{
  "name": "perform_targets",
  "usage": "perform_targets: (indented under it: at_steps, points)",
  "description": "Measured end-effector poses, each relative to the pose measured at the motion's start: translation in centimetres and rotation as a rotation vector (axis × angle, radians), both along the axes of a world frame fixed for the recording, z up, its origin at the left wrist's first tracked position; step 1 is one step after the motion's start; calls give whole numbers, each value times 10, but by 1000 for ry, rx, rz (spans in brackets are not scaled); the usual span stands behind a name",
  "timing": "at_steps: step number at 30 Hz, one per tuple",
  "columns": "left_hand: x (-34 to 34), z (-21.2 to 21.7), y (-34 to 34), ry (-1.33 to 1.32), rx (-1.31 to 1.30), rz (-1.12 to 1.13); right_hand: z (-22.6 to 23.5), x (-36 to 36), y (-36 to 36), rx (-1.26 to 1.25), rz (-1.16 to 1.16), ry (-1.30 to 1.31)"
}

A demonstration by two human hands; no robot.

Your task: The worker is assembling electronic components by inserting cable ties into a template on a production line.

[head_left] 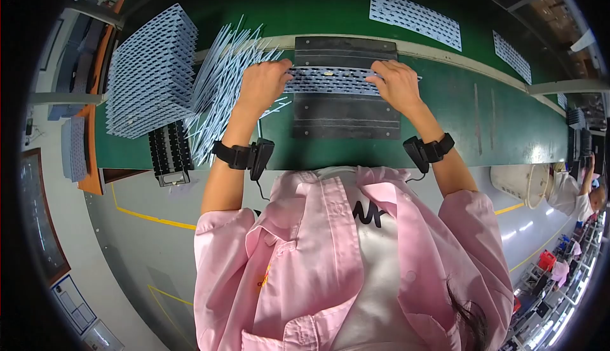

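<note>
A long pale blue-white perforated panel lies across a black rectangular mat on the green bench. My left hand grips the panel's left end, fingers curled over its far edge. The panel's right end is held by my right hand in the same way. Both wrists carry black strapped devices with cables.
Left of the mat lies a fanned heap of thin pale strips, then a tall stack of perforated panels and a black ribbed block. Two more panels lie on the far belt. A co-worker sits at right.
</note>
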State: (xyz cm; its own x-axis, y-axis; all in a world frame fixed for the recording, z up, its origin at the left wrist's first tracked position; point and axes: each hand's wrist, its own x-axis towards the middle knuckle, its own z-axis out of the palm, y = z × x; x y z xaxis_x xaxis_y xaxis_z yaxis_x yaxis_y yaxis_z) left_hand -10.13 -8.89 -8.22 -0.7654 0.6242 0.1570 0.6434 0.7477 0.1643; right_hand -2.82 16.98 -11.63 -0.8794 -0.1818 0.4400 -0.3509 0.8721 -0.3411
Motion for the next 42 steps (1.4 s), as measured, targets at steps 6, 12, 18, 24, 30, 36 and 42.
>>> perform_targets:
  at_steps: [6,12,18,24,30,36,42]
  points:
    - [6,-7,0,17,53,16,1,6,0,51,-4,-5]
    - [-23,-20,3,-3,95,-35,-23,-24,7,35,-63,31]
    - [-63,-71,24,-4,-93,88,-66,-71,6,8,-257,-197]
    - [-44,-40,19,-39,89,61,-27,-59,22,-131,-186,-352]
    - [-10,-57,-47,35,309,61,3,-13,21,-101,-185,-221]
    - [-2,-41,-22,-176,447,230,-6,-6,25,-63,-143,-85]
    - [-5,-16,-13,-243,416,236,1,-2,24,3,-134,-74]
